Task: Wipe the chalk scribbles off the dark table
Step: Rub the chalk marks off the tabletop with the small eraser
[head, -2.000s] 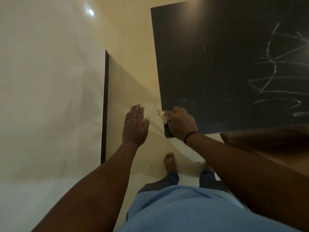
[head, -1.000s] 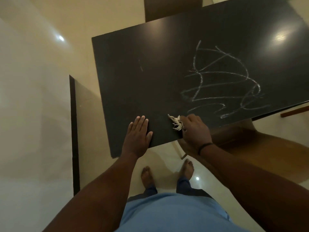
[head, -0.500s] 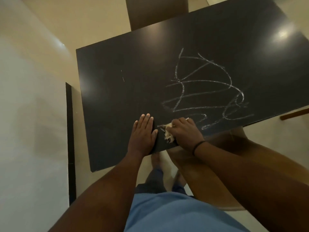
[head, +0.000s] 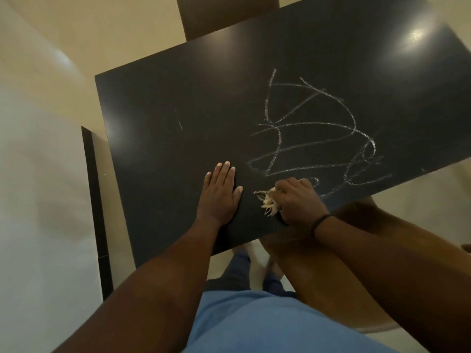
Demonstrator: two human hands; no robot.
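While gripped by the right hand (head: 297, 201), the frayed rag (head: 269, 203) touches the chalk scribbles' (head: 316, 133) near edge.

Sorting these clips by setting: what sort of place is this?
Probably a home dining area: a dark table with chalk scribbles, wooden chairs drawn up to it, and a glossy tiled floor.
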